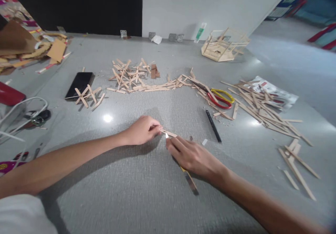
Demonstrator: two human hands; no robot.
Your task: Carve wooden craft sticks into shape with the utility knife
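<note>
A short wooden craft stick point(169, 133) spans the gap between my two hands, low over the grey table. My left hand point(143, 130) is closed, pinching the left end of that stick between thumb and fingertips. Closed round a yellow cutter point(183, 169), my right hand point(187, 153) meets the stick's right end. The cutter's bright, pointed tip shows against the stick's near side; its metallic rear end sticks out below the palm. Most of the cutter's body is hidden by my right fingers.
Loose craft sticks point(157, 87) run across the middle, with more on the right point(262, 111). Red-and-yellow-handled scissors point(220, 98) and a black pen point(213, 125) lie right of my hands. A phone point(80, 83) lies left; a stick frame point(223, 48) stands behind.
</note>
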